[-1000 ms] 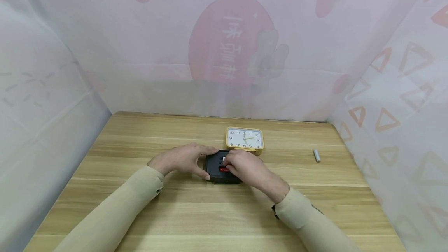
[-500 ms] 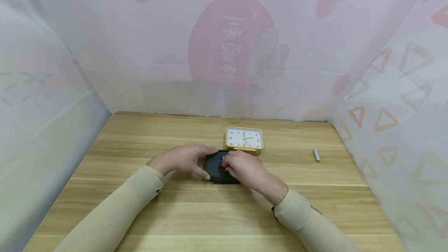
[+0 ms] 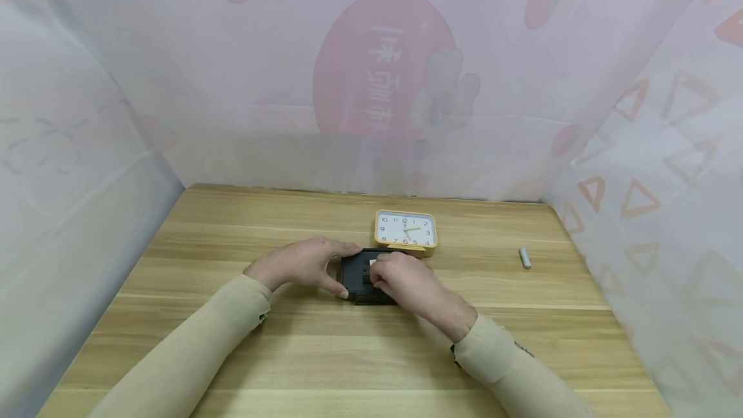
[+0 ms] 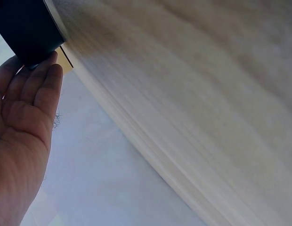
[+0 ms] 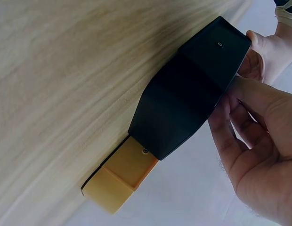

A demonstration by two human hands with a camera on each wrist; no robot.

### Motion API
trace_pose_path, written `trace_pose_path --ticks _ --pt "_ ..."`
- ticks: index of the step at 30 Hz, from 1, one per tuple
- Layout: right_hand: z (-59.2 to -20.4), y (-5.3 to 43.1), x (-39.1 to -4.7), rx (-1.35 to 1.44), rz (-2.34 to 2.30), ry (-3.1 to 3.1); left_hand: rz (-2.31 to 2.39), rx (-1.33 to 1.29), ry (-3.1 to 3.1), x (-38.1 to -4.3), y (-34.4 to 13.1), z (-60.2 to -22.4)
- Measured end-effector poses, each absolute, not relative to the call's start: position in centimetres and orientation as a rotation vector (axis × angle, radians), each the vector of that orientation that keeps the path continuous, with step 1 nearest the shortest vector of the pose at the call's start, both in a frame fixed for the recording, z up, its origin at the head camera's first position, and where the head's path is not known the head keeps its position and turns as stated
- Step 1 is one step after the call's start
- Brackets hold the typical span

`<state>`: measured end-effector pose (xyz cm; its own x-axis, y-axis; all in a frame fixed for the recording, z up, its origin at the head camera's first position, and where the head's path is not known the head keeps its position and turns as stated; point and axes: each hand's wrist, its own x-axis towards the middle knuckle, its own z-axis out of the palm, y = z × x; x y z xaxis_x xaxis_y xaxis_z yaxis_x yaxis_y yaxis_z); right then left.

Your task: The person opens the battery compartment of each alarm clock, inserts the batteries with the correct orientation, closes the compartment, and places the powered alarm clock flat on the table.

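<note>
A black clock (image 3: 355,268) lies face down on the wooden table, its back with small knobs and a dark slot turned up. My left hand (image 3: 304,264) grips its left side, thumb at the near corner and fingers at the far one. Bent over the slot is my right hand (image 3: 409,279), its fingertips at the back of the clock; what they may pinch is hidden. In the right wrist view my right hand (image 5: 263,141) is against the edge of the black clock (image 5: 188,89). In the left wrist view the fingers of my left hand (image 4: 26,113) touch its side.
Just behind the black clock lies a yellow alarm clock (image 3: 405,229), face up and close against it. A grey battery (image 3: 525,258) lies farther right on the table (image 3: 302,353). Printed curtains (image 3: 261,69) stand along the back and both sides.
The red piece seen earlier in the clock's slot no longer shows; the slot looks dark. My right hand has shifted slightly left. My left hand has kept its place.
</note>
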<state>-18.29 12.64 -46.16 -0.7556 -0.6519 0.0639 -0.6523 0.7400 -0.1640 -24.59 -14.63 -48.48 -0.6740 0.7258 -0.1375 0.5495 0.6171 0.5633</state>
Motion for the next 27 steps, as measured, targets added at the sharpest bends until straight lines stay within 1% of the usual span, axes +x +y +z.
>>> trace_pose_path --ticks 10,27 --pt "-46.13 12.08 -17.76 1.071 0.095 -2.882 0.699 1.028 2.494 -24.57 -14.62 -48.54" --pt "-46.47 12.45 -17.59 1.078 0.169 -2.873 0.705 1.045 2.492 -24.56 -14.63 -48.45"
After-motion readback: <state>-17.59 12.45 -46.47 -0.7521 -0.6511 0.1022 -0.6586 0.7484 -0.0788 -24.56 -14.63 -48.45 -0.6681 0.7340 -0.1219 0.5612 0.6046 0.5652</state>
